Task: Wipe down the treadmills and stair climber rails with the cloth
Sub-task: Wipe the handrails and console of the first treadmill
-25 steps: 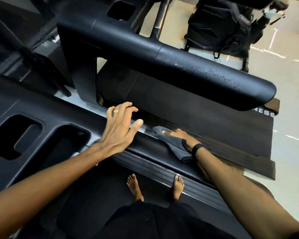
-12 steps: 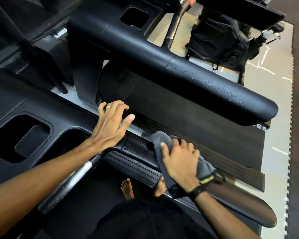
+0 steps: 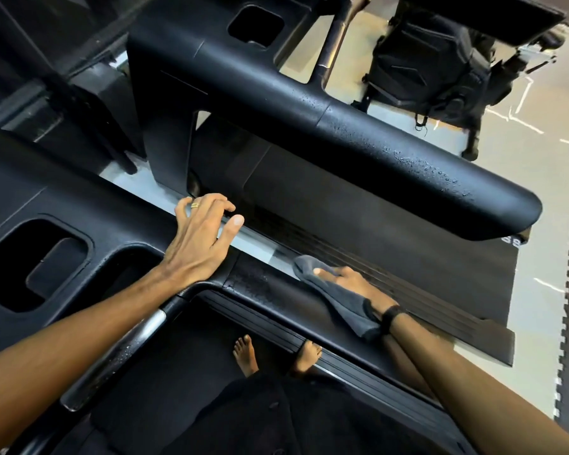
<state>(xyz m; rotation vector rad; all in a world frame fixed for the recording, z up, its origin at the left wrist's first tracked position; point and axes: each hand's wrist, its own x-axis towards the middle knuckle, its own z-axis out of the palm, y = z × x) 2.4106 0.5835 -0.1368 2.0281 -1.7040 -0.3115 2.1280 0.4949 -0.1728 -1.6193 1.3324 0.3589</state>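
Treadmill rail wiping, head view: two bare hands, one grey cloth.

Right hand point(image 3: 353, 284), black band at the wrist, fingers straight and close together, presses a dark grey folded microfibre cloth point(image 3: 339, 297) flat against the near black padded treadmill side rail point(image 3: 270, 287); the cloth lies under the palm, one end trailing back past the wrist. Left hand point(image 3: 201, 244), gold ring on one finger, fingers spread apart and slightly bent, rests on the same rail's forward end beside the black moulded plastic console tray point(image 3: 30, 257). Second black padded treadmill rail point(image 3: 391, 159), beaded with droplets, runs across above. Bare feet point(image 3: 245, 354) stand on the black treadmill belt.
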